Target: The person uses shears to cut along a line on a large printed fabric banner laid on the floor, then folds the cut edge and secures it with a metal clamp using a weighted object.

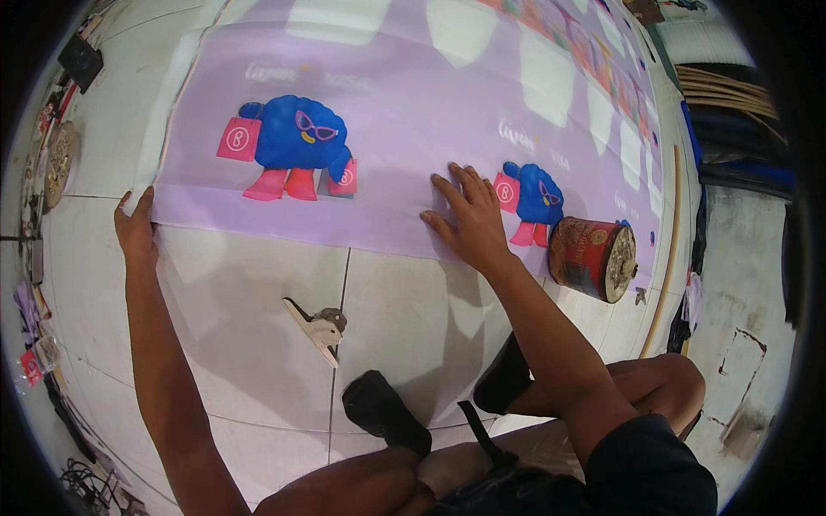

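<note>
A lilac printed banner sheet (387,185) with blue furry cartoon figures lies spread over the floor. At its near left corner my left hand (136,225) pinches the sheet's edge between thumb and fingers. My right hand (469,215) lies on the sheet near its front edge, fingers spread, beside the smaller blue figure (539,199). Just right of that hand, a rusty red tin (585,254) filled with something hard and grey lies on its side on the sheet. On the floor between my arms is a small pale tool (320,331) with a dark edge and a grey knob.
Pale floor tiles (249,361) surround the sheet. My dark-shod feet (383,408) are close to its front edge. A long thin strip (667,258) runs along the right side, near stacked rolls (731,90). Cables (90,486) and clutter line the left.
</note>
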`<state>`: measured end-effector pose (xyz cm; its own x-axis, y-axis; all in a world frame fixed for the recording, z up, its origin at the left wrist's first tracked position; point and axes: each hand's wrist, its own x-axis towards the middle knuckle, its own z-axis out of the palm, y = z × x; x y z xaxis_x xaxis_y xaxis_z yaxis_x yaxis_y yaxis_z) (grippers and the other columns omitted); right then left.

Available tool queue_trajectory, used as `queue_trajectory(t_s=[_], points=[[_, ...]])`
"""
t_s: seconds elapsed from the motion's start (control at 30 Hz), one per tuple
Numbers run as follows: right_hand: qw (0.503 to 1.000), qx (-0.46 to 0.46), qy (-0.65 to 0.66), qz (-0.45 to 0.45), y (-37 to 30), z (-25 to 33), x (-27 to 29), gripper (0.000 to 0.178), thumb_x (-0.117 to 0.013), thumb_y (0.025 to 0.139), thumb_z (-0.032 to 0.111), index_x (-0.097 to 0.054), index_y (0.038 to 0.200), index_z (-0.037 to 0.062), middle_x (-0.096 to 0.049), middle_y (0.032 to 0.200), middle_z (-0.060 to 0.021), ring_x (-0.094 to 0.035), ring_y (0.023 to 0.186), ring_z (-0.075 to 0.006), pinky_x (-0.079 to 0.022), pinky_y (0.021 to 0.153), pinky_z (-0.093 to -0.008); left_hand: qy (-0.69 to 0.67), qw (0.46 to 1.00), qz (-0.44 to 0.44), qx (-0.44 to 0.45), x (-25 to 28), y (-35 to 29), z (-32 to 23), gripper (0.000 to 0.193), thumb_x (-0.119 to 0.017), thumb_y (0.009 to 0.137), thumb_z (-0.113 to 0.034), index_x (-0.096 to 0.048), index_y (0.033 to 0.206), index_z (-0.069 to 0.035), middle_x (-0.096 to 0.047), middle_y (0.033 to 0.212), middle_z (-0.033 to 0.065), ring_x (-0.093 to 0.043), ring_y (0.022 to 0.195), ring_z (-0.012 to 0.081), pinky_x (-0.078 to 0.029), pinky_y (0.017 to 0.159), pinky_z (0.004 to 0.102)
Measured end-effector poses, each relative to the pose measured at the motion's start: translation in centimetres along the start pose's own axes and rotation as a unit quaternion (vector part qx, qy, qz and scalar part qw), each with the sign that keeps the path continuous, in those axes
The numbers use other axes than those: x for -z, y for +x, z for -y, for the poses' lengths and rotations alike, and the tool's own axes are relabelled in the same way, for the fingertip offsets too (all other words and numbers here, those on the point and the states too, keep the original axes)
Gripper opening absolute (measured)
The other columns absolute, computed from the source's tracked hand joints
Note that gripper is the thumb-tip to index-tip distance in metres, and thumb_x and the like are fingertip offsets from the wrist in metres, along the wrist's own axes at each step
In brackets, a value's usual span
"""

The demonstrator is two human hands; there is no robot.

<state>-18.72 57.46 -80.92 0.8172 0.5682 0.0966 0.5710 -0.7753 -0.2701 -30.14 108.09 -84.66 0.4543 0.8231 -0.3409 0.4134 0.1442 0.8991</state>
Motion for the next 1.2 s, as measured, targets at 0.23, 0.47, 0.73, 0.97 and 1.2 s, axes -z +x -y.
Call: queue_trajectory(t_s=[0.23,0.47,0.73,0.97,1.2], points=[[1.000,-0.026,0.015,-0.006,-0.4,-0.4,-1.7,0.048,-0.068,0.091,0.031,-0.057,0.134,0.0126,-0.046,0.146,-0.0191,-0.039,0.138,-0.0405,-0.029,0.113,-0.0572,0.041,0.999,-0.006,-0.002,-0.2,-0.5,-0.4,0.068,-0.076,0.087,-0.016,-0.038,0.142,-0.003,-0.060,0.124,0.0169,-0.060,0.111,0.0243,-0.047,0.094,0.0378],[0.999,-0.034,0.012,-0.003,-0.7,-0.8,-1.7,0.047,-0.065,0.092,0.030,-0.056,0.135,0.0118,-0.045,0.146,-0.0194,-0.038,0.139,-0.0397,-0.027,0.115,-0.0552,0.059,0.998,-0.008,0.007,-0.6,-0.2,-0.3,0.068,-0.076,0.088,-0.017,-0.038,0.143,-0.004,-0.060,0.124,0.0165,-0.061,0.110,0.0246,-0.048,0.093,0.0370],[0.999,-0.020,0.018,-0.025,-0.6,-0.8,-2.2,0.054,-0.069,0.088,0.027,-0.054,0.136,0.0096,-0.044,0.145,-0.0221,-0.038,0.137,-0.0419,-0.029,0.114,-0.0541,0.021,1.000,-0.012,-0.014,-0.3,0.7,1.3,0.064,-0.078,0.086,-0.021,-0.044,0.138,-0.006,-0.063,0.114,0.0135,-0.061,0.098,0.0204,-0.051,0.081,0.0362],[0.915,-0.238,0.271,0.180,-4.0,11.1,1.0,0.038,-0.071,0.089,0.034,-0.058,0.107,0.0020,-0.065,0.094,-0.0168,-0.065,0.091,-0.0283,-0.050,0.078,-0.0386,0.017,0.997,-0.038,-0.059,-0.1,0.6,1.3,0.061,-0.081,0.081,-0.019,-0.050,0.130,-0.002,-0.062,0.113,0.0158,-0.062,0.094,0.0200,-0.052,0.075,0.0327],[0.888,-0.162,0.274,0.332,-7.1,18.8,-1.0,0.044,-0.066,0.091,0.043,-0.058,0.108,0.0034,-0.066,0.084,-0.0136,-0.065,0.072,-0.0316,-0.053,0.070,-0.0407,0.043,0.996,-0.056,-0.051,-0.8,-0.4,0.5,0.063,-0.081,0.080,-0.021,-0.049,0.131,-0.001,-0.063,0.112,0.0177,-0.064,0.093,0.0228,-0.052,0.080,0.0330]])
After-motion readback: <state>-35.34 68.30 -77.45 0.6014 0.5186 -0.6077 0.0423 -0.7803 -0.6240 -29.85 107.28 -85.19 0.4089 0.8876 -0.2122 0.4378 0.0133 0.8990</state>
